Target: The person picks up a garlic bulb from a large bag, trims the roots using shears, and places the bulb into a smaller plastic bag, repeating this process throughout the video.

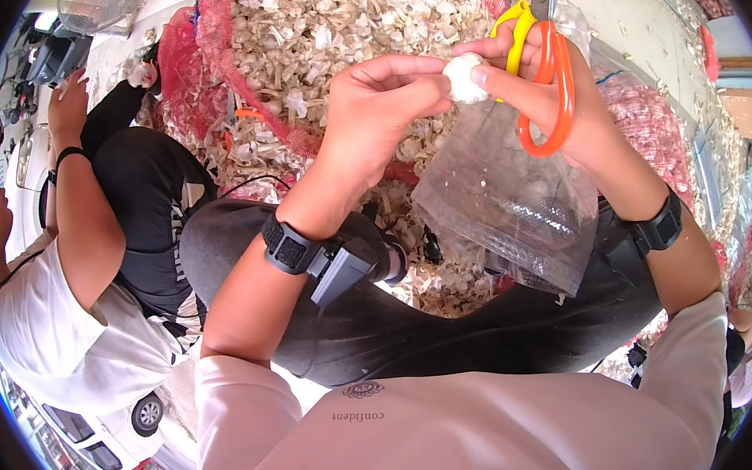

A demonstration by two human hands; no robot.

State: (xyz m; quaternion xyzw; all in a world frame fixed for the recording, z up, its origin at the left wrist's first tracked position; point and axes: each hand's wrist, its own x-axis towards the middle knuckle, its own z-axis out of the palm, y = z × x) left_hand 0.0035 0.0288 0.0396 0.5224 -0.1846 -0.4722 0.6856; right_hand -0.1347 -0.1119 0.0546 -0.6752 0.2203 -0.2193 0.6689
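A white garlic bulb (pixel 465 79) is held between both hands above a heap of garlic. My left hand (pixel 382 98) pinches the bulb's left side between thumb and fingertips. On the other side, the thumb and fingers of my right hand (pixel 536 83) grip the bulb. Scissors (pixel 559 81) with one orange and one yellow handle hang on my right hand, their blades pointing away from me. Below that hand, a clear plastic sheet or bag (pixel 512 191) drapes over my lap.
A red mesh sack (pixel 230 61) lies around the heap of garlic bulbs and skins (pixel 314 34). Another mesh sack (pixel 649 127) stands at the right. Close on my left sits a co-worker (pixel 81 278) with a raised hand. Garlic skins (pixel 460 288) litter the ground between my legs.
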